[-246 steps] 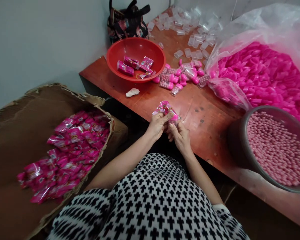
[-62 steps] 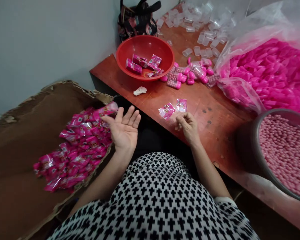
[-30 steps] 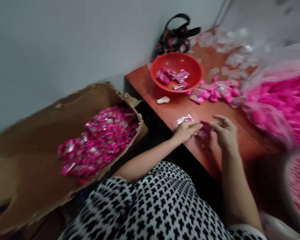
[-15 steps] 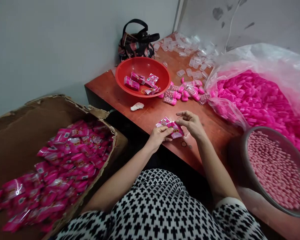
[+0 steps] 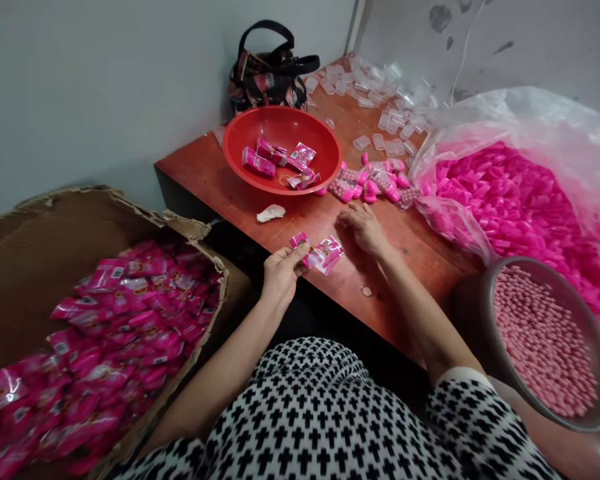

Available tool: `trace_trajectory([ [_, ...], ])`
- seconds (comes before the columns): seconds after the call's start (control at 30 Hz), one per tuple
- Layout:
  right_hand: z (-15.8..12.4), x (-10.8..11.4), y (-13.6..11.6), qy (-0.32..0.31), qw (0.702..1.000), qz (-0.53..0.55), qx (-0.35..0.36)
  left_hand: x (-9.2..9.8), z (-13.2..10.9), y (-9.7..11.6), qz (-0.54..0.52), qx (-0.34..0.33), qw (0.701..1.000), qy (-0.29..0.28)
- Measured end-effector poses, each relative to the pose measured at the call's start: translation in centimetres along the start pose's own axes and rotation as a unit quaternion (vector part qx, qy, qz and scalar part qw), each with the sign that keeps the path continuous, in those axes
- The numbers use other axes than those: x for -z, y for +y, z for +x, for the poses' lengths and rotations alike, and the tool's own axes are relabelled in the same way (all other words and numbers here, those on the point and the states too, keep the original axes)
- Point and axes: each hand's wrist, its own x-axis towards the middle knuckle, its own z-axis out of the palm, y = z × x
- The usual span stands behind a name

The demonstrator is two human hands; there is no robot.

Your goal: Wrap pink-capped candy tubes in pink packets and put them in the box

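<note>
My left hand (image 5: 281,272) pinches a pink printed plastic wrapper (image 5: 329,253) between thumb and fingers, above the table's near edge. The wrapper's clear, shiny end points right. My right hand (image 5: 363,228) is apart from it, low over the table, with loosely bent fingers spread and nothing visible in them. Just beyond its fingertips lie several small clear containers (image 5: 344,189) filled with pink beads and fitted with bright pink caps. A red bowl (image 5: 233,157) behind my left hand holds several pink wrappers.
A cardboard box (image 5: 40,250) of pink packets stands left, below the red-brown table (image 5: 190,163). On the right are a grey tub (image 5: 489,320) of pink beads and a plastic bag (image 5: 520,103) of pink caps. Empty clear containers (image 5: 393,120) and a handbag (image 5: 267,90) sit at the back.
My right hand has let go of the wrapper and moved forward toward the filled containers. My left hand has drawn the wrapper to the left.
</note>
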Motion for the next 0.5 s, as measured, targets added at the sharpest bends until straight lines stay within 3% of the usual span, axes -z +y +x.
trace_trajectory([
  [0.07,-2.6,1.1,0.9,0.058,0.996,0.051,-0.034,0.0,0.1,-0.4,-0.006,0.008,1.0,-0.005],
  [0.13,-4.4,2.1,0.8,0.123,0.983,0.061,-0.123,-0.1,0.0,-0.8,-0.004,0.017,0.999,-0.03],
  [0.2,-5.0,2.8,0.0,0.146,0.962,0.022,-0.229,-0.3,-0.3,-1.0,-0.001,0.016,0.998,-0.055],
  [0.33,-3.3,2.7,-1.9,0.071,0.933,-0.059,-0.347,-0.5,-0.7,-0.8,0.005,0.012,0.998,-0.067],
  [0.43,-1.9,2.1,-2.2,0.035,0.929,-0.043,-0.365,-0.6,-0.9,-0.6,-0.005,0.031,0.999,-0.043],
  [0.5,-1.9,1.8,-2.3,0.049,0.933,0.029,-0.355,-0.6,-1.0,-0.6,-0.028,0.05,0.998,-0.026],
])
